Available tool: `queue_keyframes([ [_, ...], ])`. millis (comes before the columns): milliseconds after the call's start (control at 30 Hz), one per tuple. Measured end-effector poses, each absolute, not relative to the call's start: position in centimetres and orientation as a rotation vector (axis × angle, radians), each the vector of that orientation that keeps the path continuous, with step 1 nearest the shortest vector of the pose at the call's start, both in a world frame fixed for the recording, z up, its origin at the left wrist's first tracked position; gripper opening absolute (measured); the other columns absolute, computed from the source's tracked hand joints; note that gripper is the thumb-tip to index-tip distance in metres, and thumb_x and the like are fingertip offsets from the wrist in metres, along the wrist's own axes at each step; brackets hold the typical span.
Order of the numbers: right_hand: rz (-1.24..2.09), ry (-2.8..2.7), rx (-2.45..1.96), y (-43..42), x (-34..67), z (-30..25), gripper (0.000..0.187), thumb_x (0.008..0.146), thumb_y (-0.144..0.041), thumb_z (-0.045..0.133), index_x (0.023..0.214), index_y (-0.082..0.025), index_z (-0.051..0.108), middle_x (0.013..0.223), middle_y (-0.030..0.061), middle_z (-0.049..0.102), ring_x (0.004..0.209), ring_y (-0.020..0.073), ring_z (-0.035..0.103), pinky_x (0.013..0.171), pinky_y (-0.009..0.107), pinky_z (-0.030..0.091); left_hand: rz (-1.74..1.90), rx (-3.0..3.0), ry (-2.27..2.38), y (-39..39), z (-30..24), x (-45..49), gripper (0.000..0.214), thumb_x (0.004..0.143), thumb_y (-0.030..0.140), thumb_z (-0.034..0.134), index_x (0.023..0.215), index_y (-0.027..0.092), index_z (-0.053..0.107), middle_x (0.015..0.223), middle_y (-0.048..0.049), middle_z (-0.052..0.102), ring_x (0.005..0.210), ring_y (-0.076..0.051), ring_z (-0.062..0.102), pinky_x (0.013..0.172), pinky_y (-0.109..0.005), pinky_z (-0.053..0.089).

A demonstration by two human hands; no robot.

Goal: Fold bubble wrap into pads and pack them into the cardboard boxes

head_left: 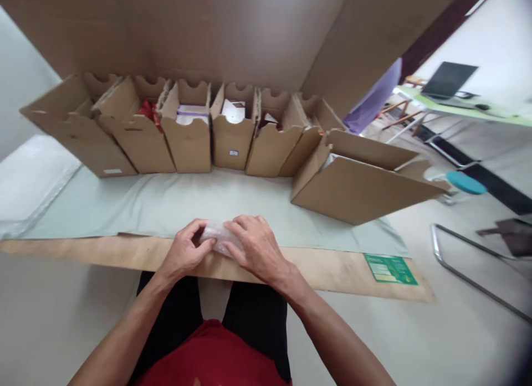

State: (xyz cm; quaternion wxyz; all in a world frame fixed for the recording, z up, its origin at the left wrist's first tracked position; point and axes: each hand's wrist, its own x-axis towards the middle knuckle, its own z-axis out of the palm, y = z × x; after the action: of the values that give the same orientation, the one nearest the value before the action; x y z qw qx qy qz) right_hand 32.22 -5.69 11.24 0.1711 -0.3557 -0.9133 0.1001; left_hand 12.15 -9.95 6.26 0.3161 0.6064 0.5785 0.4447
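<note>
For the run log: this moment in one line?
left hand: holds clear packet | right hand: holds it too | at: table edge | behind: cardboard boxes

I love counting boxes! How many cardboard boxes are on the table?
7. Back row, left to right: first, second, third, fourth, fifth, sixth; a bigger box at the right. More may hide behind.

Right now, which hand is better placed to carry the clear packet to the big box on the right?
Probably the right hand: it covers most of the clear packet and sits nearer the big box; the left hand holds only its left end.
</note>
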Motion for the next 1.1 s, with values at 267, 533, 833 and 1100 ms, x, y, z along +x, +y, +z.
queue_keyframes([
  [267, 0.511, -2.618, -1.24, -7.8, 35.4, 13.3, 0.035, 0.096, -0.045, 0.066, 0.117, -0.017, 0.063, 0.105, 0.0086, 0.074, 0.094, 0.0253, 0.068, 0.086, 0.037, 0.043, 0.938, 1.879, 1.387, -10.0, 9.6, 15.5, 0.013, 0.083, 0.023, 0.059, 0.093, 0.022, 0.068, 0.086, 0.0008, 0.068, 0.079, -0.017, 0.063, 0.073, -0.027, 0.05],
  [533, 0.784, -2.366, -1.405, -7.0, 41.7, 14.5, 0.014, 0.09, -0.03, 0.066, 0.1, -0.02, 0.068, 0.081, 0.0008, 0.072, 0.075, 0.0186, 0.064, 0.07, 0.029, 0.04, 0.87, 2.095, 1.199, -6.3, 14.1, 19.7, 0.029, 0.086, 0.029, 0.066, 0.114, 0.023, 0.066, 0.103, -0.0031, 0.071, 0.09, -0.019, 0.067, 0.079, -0.031, 0.056],
  [833, 0.729, -1.575, -1.322, -4.0, 53.5, 22.7, 0.022, 0.079, -0.036, 0.078, 0.09, -0.022, 0.065, 0.074, -0.0022, 0.067, 0.064, 0.0147, 0.061, 0.06, 0.026, 0.05, 1.202, 2.401, 1.014, 6.4, 20.0, 28.2, 0.035, 0.087, 0.019, 0.063, 0.121, 0.019, 0.066, 0.141, -0.0104, 0.061, 0.086, -0.014, 0.068, 0.08, -0.032, 0.059],
  [1100, 0.721, -1.209, -1.245, 5.8, 55.3, 26.4, 0.022, 0.077, -0.035, 0.079, 0.085, -0.021, 0.064, 0.073, -0.0001, 0.067, 0.055, 0.0131, 0.059, 0.044, 0.023, 0.043, 1.22, 2.612, 0.995, 9.1, 17.1, 30.6, 0.024, 0.094, 0.015, 0.052, 0.107, 0.019, 0.071, 0.126, -0.0094, 0.067, 0.104, -0.02, 0.069, 0.083, -0.032, 0.057],
])
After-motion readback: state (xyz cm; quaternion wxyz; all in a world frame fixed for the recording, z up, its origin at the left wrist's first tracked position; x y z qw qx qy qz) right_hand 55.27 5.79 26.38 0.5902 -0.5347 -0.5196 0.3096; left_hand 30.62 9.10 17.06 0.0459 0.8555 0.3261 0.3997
